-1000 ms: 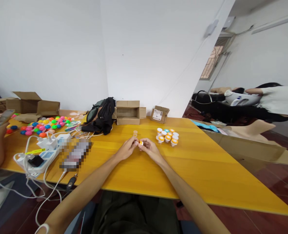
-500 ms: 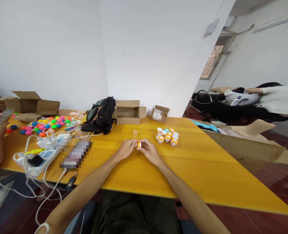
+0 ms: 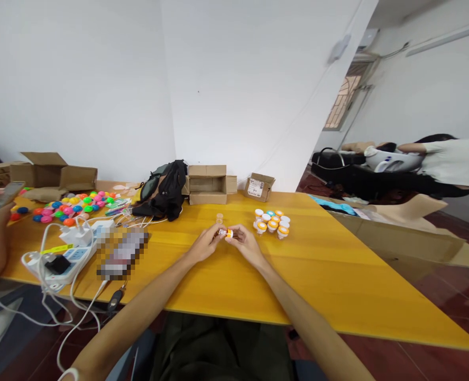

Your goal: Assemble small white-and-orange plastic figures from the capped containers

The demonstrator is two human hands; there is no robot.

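Fingertips of my left hand and right hand pinch one small white jar with an orange cap between them at frame centre, above the yellow wooden table, near the cluster of similar capped jars.

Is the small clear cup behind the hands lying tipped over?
No, the small clear cup stands upright on the yellow table, apart from both hands.
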